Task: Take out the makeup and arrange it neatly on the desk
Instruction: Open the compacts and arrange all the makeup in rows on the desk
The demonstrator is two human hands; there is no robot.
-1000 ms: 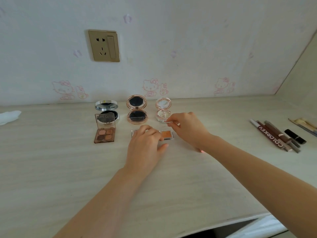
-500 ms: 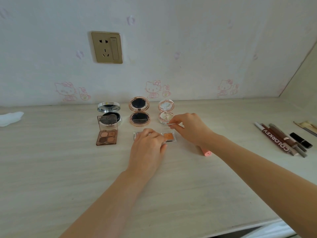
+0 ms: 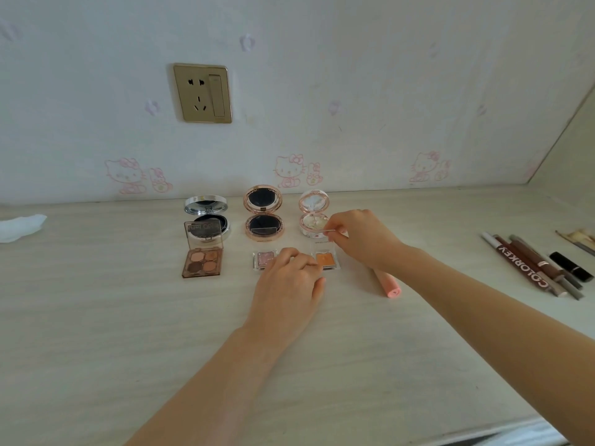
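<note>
The left hand (image 3: 289,281) is resting on the pale wood-grain bench (image 3: 96,317), its curled fingers pressing down between a small pink glitter pan (image 3: 264,259) and a small orange pan (image 3: 325,259); how the two pans join is hidden under the fingers. The right hand (image 3: 360,236) is pinching the raised clear lid (image 3: 323,237) of the orange pan by its top edge; faint print on the lid is unreadable.

Behind the orange pan, a round pearl-white compact (image 3: 314,217) is standing open. Left of that compact, a rose-gold round compact (image 3: 263,214) is lying open, showing dark mirror and pad, and further left a chrome round compact (image 3: 206,217) is doing the same. In front of the chrome compact, a square four-shade brown palette (image 3: 203,255) is sitting with its smoky lid up.

Right of the orange pan, a coral tube (image 3: 388,283) is partly covered by the right wrist. Further right, brown pencils (image 3: 534,268) are lying side by side, one reading "COLORKEY".
</note>
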